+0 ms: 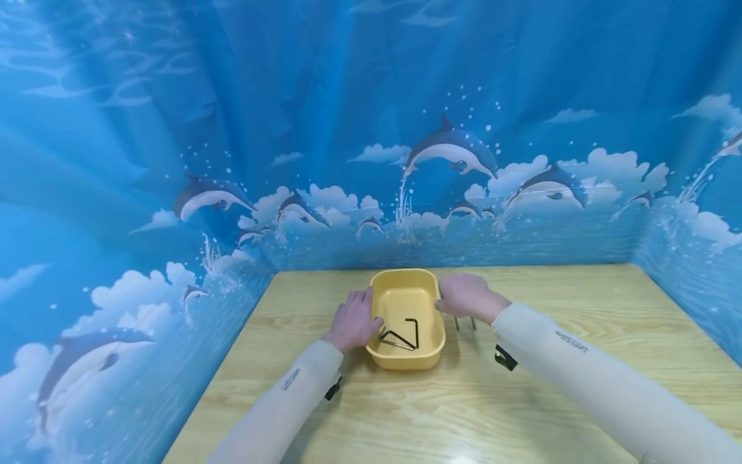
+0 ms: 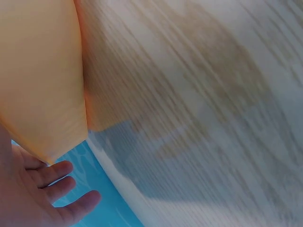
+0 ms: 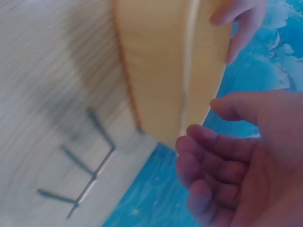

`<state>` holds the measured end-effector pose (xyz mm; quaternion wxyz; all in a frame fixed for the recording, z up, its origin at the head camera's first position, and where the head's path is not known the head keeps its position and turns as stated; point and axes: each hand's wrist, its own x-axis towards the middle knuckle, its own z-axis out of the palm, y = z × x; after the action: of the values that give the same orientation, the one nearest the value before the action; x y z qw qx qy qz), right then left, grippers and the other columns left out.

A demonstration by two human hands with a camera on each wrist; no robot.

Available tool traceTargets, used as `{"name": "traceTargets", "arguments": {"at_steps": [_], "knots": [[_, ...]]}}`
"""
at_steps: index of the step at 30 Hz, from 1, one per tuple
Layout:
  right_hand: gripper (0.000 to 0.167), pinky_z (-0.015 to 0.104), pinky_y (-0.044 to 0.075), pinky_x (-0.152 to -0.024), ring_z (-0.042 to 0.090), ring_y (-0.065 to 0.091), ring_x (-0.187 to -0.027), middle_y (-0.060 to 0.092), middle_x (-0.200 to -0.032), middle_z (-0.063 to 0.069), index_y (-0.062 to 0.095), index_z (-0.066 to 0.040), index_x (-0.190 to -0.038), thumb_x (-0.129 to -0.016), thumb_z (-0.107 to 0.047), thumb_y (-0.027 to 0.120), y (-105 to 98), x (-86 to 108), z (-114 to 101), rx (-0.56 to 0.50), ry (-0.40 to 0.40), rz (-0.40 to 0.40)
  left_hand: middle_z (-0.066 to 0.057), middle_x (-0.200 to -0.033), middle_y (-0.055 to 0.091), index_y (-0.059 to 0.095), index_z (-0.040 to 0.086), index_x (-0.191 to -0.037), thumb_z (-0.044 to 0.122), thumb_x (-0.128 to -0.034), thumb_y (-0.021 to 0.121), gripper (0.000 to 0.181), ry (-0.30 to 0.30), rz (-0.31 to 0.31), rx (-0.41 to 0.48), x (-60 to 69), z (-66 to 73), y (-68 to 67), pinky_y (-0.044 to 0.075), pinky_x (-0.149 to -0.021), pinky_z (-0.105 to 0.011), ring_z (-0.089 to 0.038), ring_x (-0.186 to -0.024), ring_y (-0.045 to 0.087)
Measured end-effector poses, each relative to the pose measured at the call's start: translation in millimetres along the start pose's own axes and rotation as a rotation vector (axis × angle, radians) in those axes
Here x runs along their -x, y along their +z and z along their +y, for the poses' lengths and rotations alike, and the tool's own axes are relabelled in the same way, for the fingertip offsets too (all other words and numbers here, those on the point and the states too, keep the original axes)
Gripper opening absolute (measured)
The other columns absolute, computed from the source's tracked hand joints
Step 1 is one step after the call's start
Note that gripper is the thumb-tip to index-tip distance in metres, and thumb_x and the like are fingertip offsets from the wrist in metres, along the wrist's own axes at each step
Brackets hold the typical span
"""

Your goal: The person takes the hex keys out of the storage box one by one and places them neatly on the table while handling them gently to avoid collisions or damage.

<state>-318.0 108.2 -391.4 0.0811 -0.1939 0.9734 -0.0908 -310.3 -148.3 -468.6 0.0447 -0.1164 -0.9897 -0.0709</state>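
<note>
A yellow plastic basin (image 1: 408, 361) stands on the table between the two hands. Inside it lie several L-shaped hex keys (image 1: 417, 332), black and silver. My left hand (image 1: 355, 320) grips the basin's left wall, thumb over the rim; in the left wrist view its fingers (image 2: 59, 188) spread along the outside. At the right rim is my right hand (image 1: 466, 295), its fingers (image 3: 189, 165) loosely curled, with a gap between thumb and fingertips. Whether it touches the rim is unclear. Three thin metal prongs (image 3: 78, 161) along a rod lie beside the basin, partly hidden by the right hand in the head view.
The wood-grain table (image 1: 406, 419) meets a blue dolphin-print curtain (image 1: 348, 129) at its back and sides. The basin stands close to the table's back edge. Dark straps (image 1: 505, 357) show at both wrists.
</note>
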Motion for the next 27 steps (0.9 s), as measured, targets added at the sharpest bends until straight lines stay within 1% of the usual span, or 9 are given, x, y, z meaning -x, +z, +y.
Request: {"name": "traceTargets", "arguments": {"at_steps": [6,7,8,13,15,19,22,25,27], "knots": [[0.042,0.027,0.028,-0.048,0.011,0.025,-0.048,0.029,-0.052,-0.005,0.041,-0.018,-0.058,-0.093,-0.021,0.064,-5,-16.4,-26,0.008,-0.065,-0.058,-0.021,-0.152,0.044,0.028,-0.003,-0.156,0.041,-0.0973,0.058,0.08,-0.006,-0.009,0.0,-1.4,0.6,-1.2,0.041,-0.11,-0.055,-0.035,-0.142,0.039],[0.043,0.027,0.028,-0.048,0.011,0.025,-0.048,0.028,-0.052,-0.005,0.04,-0.019,-0.058,-0.093,-0.021,0.064,-4,-19.6,-29,0.012,-0.07,-0.071,-0.021,-0.152,0.044,0.028,-0.003,-0.156,0.041,-0.0973,0.058,0.08,-0.006,-0.01,0.0,-1.3,0.8,-1.4,0.041,-0.11,-0.055,-0.035,-0.142,0.039],[0.042,0.027,0.029,-0.048,0.011,0.026,-0.048,0.029,-0.052,-0.005,0.04,-0.019,-0.058,-0.092,-0.02,0.064,-3,-22.8,-32,0.01,-0.074,-0.084,-0.021,-0.152,0.045,0.028,-0.003,-0.156,0.041,-0.0974,0.058,0.08,-0.006,-0.011,-0.002,-1.2,0.8,-1.6,0.042,-0.11,-0.055,-0.035,-0.142,0.039],[0.029,0.027,0.044,-0.049,0.013,0.051,-0.051,0.047,-0.059,-0.003,0.051,-0.017,-0.066,-0.091,-0.016,0.066,8,-38.0,-44,-0.017,-0.063,-0.164,-0.021,-0.15,0.046,0.028,-0.002,-0.156,0.04,-0.0967,0.06,0.079,-0.008,-0.011,0.0,0.0,0.8,-1.8,0.042,-0.109,-0.056,-0.035,-0.141,0.04],[0.024,0.027,0.045,-0.047,0.014,0.055,-0.051,0.051,-0.06,-0.001,0.055,-0.016,-0.07,-0.091,-0.015,0.067,12,-43.9,-47,-0.023,-0.053,-0.19,-0.02,-0.15,0.046,0.028,-0.002,-0.156,0.04,-0.0966,0.06,0.079,-0.008,-0.009,0.004,0.2,0.6,-2.1,0.042,-0.109,-0.056,-0.035,-0.14,0.04],[0.021,0.026,0.037,-0.043,0.013,0.048,-0.045,0.05,-0.055,0.0,0.057,-0.014,-0.071,-0.089,-0.011,0.066,17,-53.4,-51,-0.012,-0.016,-0.243,-0.021,-0.15,0.046,0.029,-0.002,-0.156,0.039,-0.0965,0.06,0.079,-0.001,-0.007,0.011,0.6,0.1,-2.4,0.042,-0.109,-0.056,-0.035,-0.14,0.041],[0.016,0.026,0.034,-0.042,0.012,0.041,-0.044,0.049,-0.056,0.001,0.06,-0.012,-0.076,-0.09,-0.009,0.065,15,-58.0,-54,-0.011,0.017,-0.301,-0.021,-0.15,0.046,0.028,-0.002,-0.156,0.039,-0.0967,0.06,0.079,0.002,-0.01,0.007,0.4,-0.3,-2.2,0.042,-0.109,-0.055,-0.035,-0.14,0.041],[0.009,0.027,0.035,-0.045,0.012,0.039,-0.045,0.053,-0.063,0.004,0.065,-0.012,-0.083,-0.092,-0.012,0.067,14,-60.9,-58,0.011,0.034,-0.347,-0.021,-0.15,0.046,0.028,-0.001,-0.156,0.039,-0.0969,0.06,0.079,0.003,-0.012,0.003,-0.1,-0.6,-1.3,0.042,-0.109,-0.054,-0.035,-0.14,0.041],[0.007,0.027,0.04,-0.049,0.012,0.045,-0.049,0.059,-0.069,0.004,0.068,-0.013,-0.087,-0.092,-0.017,0.07,15,-62.1,-62,0.063,0.034,-0.36,-0.021,-0.15,0.046,0.028,-0.002,-0.156,0.039,-0.0969,0.06,0.079,0.006,-0.012,0.004,0.7,-0.5,-0.5,0.042,-0.109,-0.055,-0.035,-0.14,0.041]]}}
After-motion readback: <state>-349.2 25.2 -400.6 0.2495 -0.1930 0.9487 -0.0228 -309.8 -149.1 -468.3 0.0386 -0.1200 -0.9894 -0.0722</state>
